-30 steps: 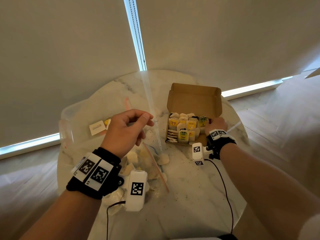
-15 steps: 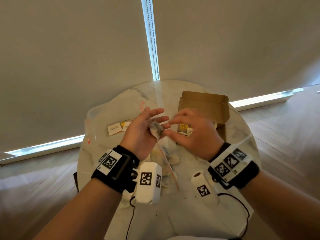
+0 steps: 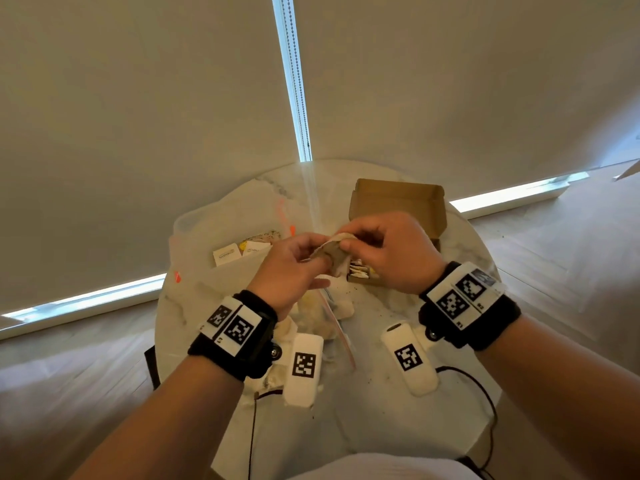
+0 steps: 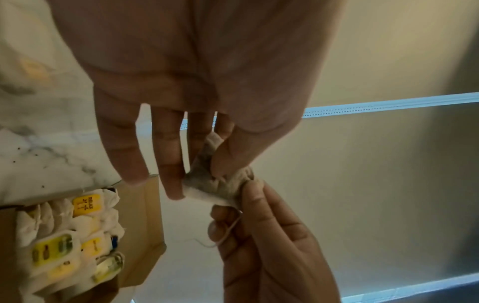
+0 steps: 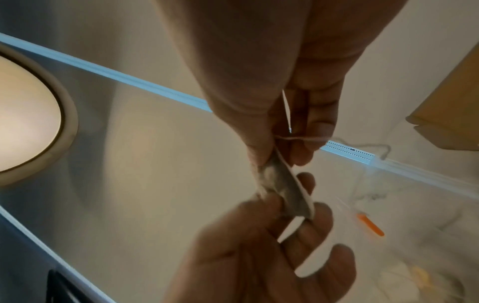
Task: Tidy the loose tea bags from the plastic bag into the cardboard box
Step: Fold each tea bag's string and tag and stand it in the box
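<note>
- Tea bag (image 3: 334,252) held in air btwn both hands, above tabletop (image 3: 381,427), just in front of cardboard box (image 3: 398,199); not in box yet
- L hand (image 3: 291,268): grip pinching one end of the bag, thumb vs index; other fingers (image 4: 124,147) straight, off the bag
- R hand (image 3: 388,254): grip pinching the other end, fingers curled; thin string (image 4: 228,229) trails across its fingers, loose tail hanging free
- Box open, flap up, already packed w/ rows of bags + yellow tags (image 4: 86,205); little free room visible from L wrist view
- Plastic bag (image 3: 214,237) lies on tabletop left of box, more loose bags (image 3: 322,317) under the hands; plenty left to move, my read
- Risk 1: paper looks thin + crumpled; two hands pulling apart could tear it, spilling leaf. Dark specks (image 3: 377,299) already on the marble near box, source unclear
- Risk 2: loose string could snag on fingers or on box flap during drop, dragging bag back out or tipping neighbours
- Risk 3: tight rows, so pushing a crumpled bag in may buckle packed ones or leave it proud of the rim; flatten first
- Risk 4: wrist units + cables (image 3: 485,393) hang low over the tabletop; a careless reach could sweep loose bags off the edge
- Can't tell whether this bag has a tag
</note>
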Tool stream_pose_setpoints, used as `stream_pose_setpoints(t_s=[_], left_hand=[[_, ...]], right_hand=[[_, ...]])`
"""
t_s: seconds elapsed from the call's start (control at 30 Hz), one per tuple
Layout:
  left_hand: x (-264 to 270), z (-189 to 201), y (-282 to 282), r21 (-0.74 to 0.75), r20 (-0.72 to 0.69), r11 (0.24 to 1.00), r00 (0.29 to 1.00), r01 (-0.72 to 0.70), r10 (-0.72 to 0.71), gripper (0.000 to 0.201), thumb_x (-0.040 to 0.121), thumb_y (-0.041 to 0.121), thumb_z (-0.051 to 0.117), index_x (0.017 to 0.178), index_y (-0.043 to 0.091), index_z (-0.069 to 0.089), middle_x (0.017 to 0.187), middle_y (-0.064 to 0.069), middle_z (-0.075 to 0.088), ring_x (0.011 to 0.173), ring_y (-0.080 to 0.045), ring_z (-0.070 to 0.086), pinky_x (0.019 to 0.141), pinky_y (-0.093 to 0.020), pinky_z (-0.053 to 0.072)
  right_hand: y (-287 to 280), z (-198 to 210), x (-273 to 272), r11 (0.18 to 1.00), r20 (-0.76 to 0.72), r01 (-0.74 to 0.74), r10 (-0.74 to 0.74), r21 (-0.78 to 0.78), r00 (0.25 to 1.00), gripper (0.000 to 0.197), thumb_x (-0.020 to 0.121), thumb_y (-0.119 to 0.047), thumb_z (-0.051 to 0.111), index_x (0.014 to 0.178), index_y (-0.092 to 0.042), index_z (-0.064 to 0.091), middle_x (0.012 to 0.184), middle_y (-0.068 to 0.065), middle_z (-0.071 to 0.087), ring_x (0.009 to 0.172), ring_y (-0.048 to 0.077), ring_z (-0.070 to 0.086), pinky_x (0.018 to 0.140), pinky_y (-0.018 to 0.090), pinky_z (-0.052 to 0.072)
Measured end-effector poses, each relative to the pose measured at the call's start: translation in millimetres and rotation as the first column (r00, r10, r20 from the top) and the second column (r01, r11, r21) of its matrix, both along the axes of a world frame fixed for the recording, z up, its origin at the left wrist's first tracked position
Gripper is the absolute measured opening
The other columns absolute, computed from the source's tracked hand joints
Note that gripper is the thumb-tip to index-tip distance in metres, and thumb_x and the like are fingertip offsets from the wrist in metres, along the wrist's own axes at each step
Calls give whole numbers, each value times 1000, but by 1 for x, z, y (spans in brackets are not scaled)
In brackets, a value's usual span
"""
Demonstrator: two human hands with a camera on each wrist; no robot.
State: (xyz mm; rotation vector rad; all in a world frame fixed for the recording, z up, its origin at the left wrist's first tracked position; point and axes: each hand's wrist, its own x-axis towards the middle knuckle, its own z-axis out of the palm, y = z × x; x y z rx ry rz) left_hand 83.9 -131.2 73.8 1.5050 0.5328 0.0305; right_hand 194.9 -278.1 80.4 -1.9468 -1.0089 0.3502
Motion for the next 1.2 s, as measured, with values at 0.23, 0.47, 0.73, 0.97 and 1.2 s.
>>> stream_pose_setpoints(t_s=[0.23, 0.47, 0.73, 0.97, 1.2], left_hand=[[10, -14, 8, 114, -18, 993, 1000, -17, 19, 24, 92, 1, 64, 104, 22, 69, 101, 2, 76, 84, -16, 72, 70, -31, 54], [8, -31, 19, 102, -100, 994, 994, -33, 43, 18, 94, 2, 60, 101, 14, 71, 96, -3, 76, 82, -22, 72, 76, -41, 55], [9, -39, 23, 109, -125, 994, 992, -17, 31, 19, 95, 1, 59, 99, 15, 72, 95, -5, 76, 82, -24, 71, 70, -33, 55], [12, -40, 27, 118, -133, 993, 991, -5, 21, 19, 95, 0, 58, 99, 12, 71, 96, -7, 75, 80, -21, 70, 68, -30, 55], [12, -38, 30, 125, -132, 992, 991, -11, 28, 18, 94, 1, 59, 99, 13, 71, 95, -6, 76, 79, -19, 71, 68, -29, 55]], right_hand=[[-22, -4, 61, 983, -103, 163, -171, -81, 980, 12, 93, -17, 64, 98, -26, 69, 91, -11, 71, 81, 6, 69, 73, 20, 57], [-48, -90, 127, 763, 142, 341, -317, -549, 938, 13, 94, -25, 62, 101, -17, 69, 99, 0, 65, 93, 20, 61, 84, 32, 50], [-41, -151, 128, 492, 88, 214, -267, -843, 960, 19, 94, -22, 64, 108, -12, 74, 106, 9, 69, 84, 20, 59, 74, 25, 46], [-35, -168, 132, 475, 165, 361, -405, -803, 899, 19, 97, -17, 57, 103, -4, 70, 100, 14, 67, 84, 27, 61, 71, 31, 48], [-34, -166, 128, 448, 155, 443, -546, -777, 823, 35, 89, -29, 70, 110, -2, 62, 108, 17, 64, 99, 34, 63, 75, 35, 49]])
